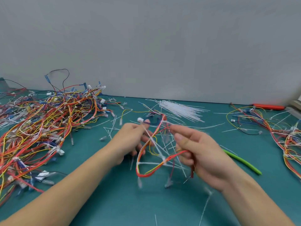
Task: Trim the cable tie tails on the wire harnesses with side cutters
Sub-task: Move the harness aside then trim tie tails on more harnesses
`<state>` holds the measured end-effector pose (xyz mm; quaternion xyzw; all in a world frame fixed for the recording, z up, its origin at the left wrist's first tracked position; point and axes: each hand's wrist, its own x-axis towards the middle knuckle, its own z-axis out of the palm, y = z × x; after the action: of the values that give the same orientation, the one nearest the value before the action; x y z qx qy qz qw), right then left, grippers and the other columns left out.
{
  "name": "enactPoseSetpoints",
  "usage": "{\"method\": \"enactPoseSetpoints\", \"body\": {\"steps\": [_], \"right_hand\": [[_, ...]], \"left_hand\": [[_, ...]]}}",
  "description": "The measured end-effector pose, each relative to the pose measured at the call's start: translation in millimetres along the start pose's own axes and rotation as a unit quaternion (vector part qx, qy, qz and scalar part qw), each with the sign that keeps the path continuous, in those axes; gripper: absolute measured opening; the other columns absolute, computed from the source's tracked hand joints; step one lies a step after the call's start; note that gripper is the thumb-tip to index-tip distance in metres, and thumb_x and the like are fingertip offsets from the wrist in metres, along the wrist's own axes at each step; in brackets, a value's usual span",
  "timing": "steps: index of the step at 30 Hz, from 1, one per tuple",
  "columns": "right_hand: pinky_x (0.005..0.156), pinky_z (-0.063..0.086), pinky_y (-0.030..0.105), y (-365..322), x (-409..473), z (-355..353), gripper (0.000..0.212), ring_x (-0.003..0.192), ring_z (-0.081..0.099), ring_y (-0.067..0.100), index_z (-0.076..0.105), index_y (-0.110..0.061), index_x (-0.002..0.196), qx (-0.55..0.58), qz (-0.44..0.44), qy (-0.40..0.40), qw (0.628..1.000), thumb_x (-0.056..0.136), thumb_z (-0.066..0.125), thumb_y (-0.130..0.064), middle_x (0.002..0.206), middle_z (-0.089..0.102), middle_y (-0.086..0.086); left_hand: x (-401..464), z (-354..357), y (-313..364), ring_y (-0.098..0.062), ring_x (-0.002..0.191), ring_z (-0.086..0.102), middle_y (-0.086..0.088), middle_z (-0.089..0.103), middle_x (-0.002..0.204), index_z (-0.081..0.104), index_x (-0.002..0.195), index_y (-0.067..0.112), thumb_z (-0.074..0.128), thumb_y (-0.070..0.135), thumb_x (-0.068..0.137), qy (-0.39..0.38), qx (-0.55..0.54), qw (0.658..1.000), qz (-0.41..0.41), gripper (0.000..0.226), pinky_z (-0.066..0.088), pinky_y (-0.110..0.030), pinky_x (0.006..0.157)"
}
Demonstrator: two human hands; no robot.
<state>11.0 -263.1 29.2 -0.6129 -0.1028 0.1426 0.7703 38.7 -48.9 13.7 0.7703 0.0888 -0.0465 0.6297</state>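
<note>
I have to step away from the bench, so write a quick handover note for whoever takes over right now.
Left hand pinches one end of a wire harness; right hand grips its other end. The harness is held up over the green mat, with long white cable tie tails uncut.
No cutters in either hand; an orange-handled tool lies far right by the wall, type unclear.
Big harness pile on the left, smaller pile on the right, spare ties at the back.
Left: trim this harness's tails.
</note>
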Motion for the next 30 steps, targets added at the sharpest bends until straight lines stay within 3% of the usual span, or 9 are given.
{"method": "enactPoseSetpoints", "body": {"steps": [4,7,9,11,13,17,22,27,30], "right_hand": [[0.045,0.031,0.024,-1,-12,0,0.022,0.048,0.033,0.011,0.078,-0.035,0.111,-0.212,-0.01,0.088,0.973,0.09,0.078,-0.036,0.071,0.062,-0.016],[0.046,0.033,0.011,-13,-17,-4,0.011,0.045,0.05,-0.001,0.079,-0.032,0.094,-0.233,-0.058,0.107,0.965,0.088,0.077,-0.04,0.073,0.07,-0.017],[0.042,0.035,0.007,-22,-21,-3,0.021,0.044,0.052,-0.003,0.079,-0.025,0.087,-0.25,-0.087,0.088,0.96,0.086,0.075,-0.046,0.073,0.074,-0.008],[0.04,0.033,0.007,-30,-25,-3,0.035,0.04,0.048,-0.001,0.079,-0.024,0.084,-0.271,-0.084,0.063,0.957,0.081,0.069,-0.057,0.073,0.076,0.004],[0.038,0.028,0.01,-38,-32,-9,0.043,0.039,0.039,0.002,0.081,-0.025,0.087,-0.288,-0.027,0.015,0.957,0.078,0.069,-0.066,0.072,0.076,0.006],[0.04,0.024,0.017,-51,-42,-21,0.038,0.042,0.021,0.012,0.079,-0.018,0.094,-0.306,0.106,-0.122,0.938,0.083,0.079,-0.055,0.054,0.055,-0.011],[0.046,0.048,0.026,-52,-45,-25,0.016,0.046,0.05,0.015,0.079,-0.026,0.101,-0.347,0.102,-0.171,0.917,0.09,0.075,-0.036,0.08,0.07,-0.002],[0.055,0.059,0.035,-44,-38,-23,0.019,0.048,0.059,0.016,0.073,-0.01,0.108,-0.189,0.178,-0.224,0.939,0.096,0.067,-0.023,0.08,0.063,0.009],[0.052,0.059,0.031,-35,-31,-17,0.021,0.052,0.064,0.015,0.076,-0.009,0.11,-0.029,0.194,-0.193,0.961,0.095,0.068,-0.021,0.079,0.065,0.008]], "left_hand": [[0,0,4,-0.017,0.048,0.048,-0.011,0.08,0.089,0.071,0.105,0.011,0.041,0.055,0.103,-0.057,-0.044,0.997,-0.032,0.053,0.026,-0.018,0.04],[-2,-5,5,-0.015,0.052,0.048,-0.006,0.08,0.087,0.074,0.102,0.02,0.049,0.074,0.091,-0.101,-0.006,0.995,-0.02,0.061,0.027,-0.02,0.042],[-6,-2,2,-0.013,0.055,0.047,-0.002,0.078,0.079,0.076,0.093,0.023,0.061,0.073,0.085,-0.108,0.091,0.989,0.038,0.053,0.033,-0.023,0.047],[-5,3,-1,-0.01,0.054,0.046,0.001,0.075,0.071,0.078,0.088,0.022,0.071,0.056,0.089,-0.076,0.111,0.986,0.1,0.034,0.036,-0.022,0.053],[-1,-1,0,-0.006,0.048,0.046,0.003,0.068,0.063,0.078,0.084,0.019,0.075,0.043,0.091,-0.009,0.042,0.991,0.125,0.025,0.035,-0.016,0.048],[10,-20,1,-0.002,0.044,0.049,0.005,0.066,0.057,0.074,0.095,0.02,0.075,0.034,0.093,0.16,-0.035,0.974,0.158,0.014,0.039,-0.021,0.048],[16,-21,-13,-0.009,0.042,0.041,0.006,0.07,0.059,0.064,0.1,0.03,0.071,0.042,0.095,0.227,-0.018,0.965,0.129,0.014,0.032,-0.029,0.051],[14,-20,-14,-0.007,0.045,0.048,0.002,0.07,0.062,0.064,0.108,0.03,0.077,0.049,0.087,0.213,-0.02,0.967,0.14,0.031,0.038,-0.034,0.058],[11,-23,-16,-0.011,0.075,0.064,0.006,0.068,0.083,0.06,0.11,0.035,0.079,0.056,0.082,0.266,0.066,0.953,0.132,0.04,0.049,-0.039,0.076]]}}
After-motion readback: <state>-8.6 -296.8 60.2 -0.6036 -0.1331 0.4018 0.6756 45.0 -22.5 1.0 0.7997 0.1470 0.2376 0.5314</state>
